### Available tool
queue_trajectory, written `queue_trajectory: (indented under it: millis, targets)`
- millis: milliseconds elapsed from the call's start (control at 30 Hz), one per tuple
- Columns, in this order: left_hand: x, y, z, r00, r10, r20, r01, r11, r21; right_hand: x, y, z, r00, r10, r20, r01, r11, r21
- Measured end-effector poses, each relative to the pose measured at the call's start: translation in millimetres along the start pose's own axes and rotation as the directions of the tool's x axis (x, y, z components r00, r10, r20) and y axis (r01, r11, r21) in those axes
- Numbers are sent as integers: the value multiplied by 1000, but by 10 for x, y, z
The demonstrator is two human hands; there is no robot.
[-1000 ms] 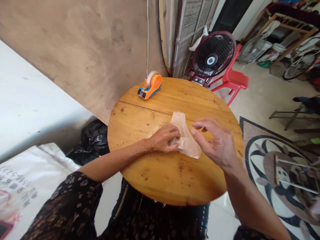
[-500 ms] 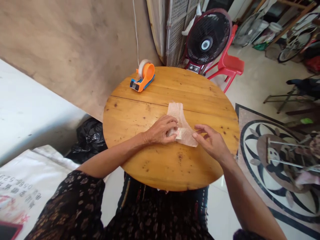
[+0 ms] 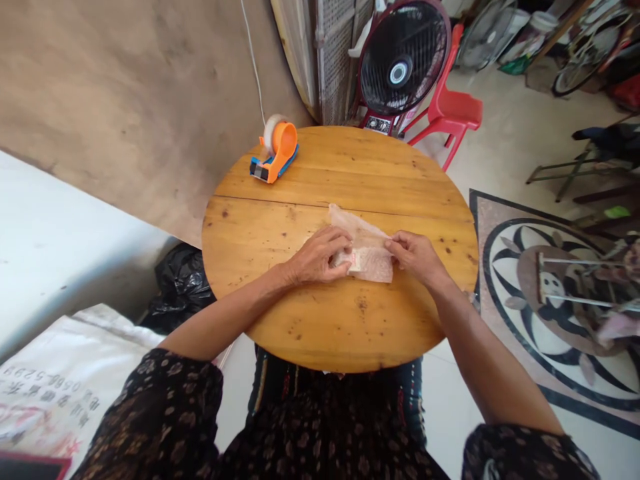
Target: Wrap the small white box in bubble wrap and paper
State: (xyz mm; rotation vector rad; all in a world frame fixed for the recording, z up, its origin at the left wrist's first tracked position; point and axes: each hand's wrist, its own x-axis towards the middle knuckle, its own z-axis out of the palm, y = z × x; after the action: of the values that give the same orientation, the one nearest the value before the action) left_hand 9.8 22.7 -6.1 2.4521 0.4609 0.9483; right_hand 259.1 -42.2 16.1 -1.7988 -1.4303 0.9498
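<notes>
A pale, translucent sheet of wrap point(image 3: 370, 235), which looks like bubble wrap, lies on the round wooden table point(image 3: 325, 320). On its left part rests a small whitish piece point(image 3: 355, 259) with reddish print; its kind is unclear. My left hand point(image 3: 323, 253) curls its fingers and thumb around the left side of this piece, pressing it against the sheet. Between thumb and fingers of my right hand point(image 3: 413, 252), the right edge of the sheet is pinched and slightly lifted. My left palm hides part of the sheet.
An orange and blue tape dispenser point(image 3: 277, 150) with a tape roll stands at the table's back left. Behind the table are a dark red fan point(image 3: 400, 67) and a red plastic chair point(image 3: 455, 110). A black plastic bag point(image 3: 183, 283) and white sacks point(image 3: 65, 360) lie at the left.
My right hand has closed on the sheet's right edge and shifted slightly up. The sheet's upper part has folded over toward the right. My left hand stays on the whitish piece.
</notes>
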Motion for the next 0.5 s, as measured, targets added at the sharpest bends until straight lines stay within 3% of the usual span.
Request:
queue_trajectory:
  millis: [167,367,500]
  targets:
    - [27,30,-23,1000,-13,9,13,1000,23,-219,-114,-16,1000,-2,-10,2,999,45]
    - [41,57,-42,999,-29,36,28,999,28,-423,-132,-38,981,-24,194,-11,984,177]
    - [34,59,-40,997,-58,46,56,998,38,-381,-115,63,994,11,108,-21,995,92]
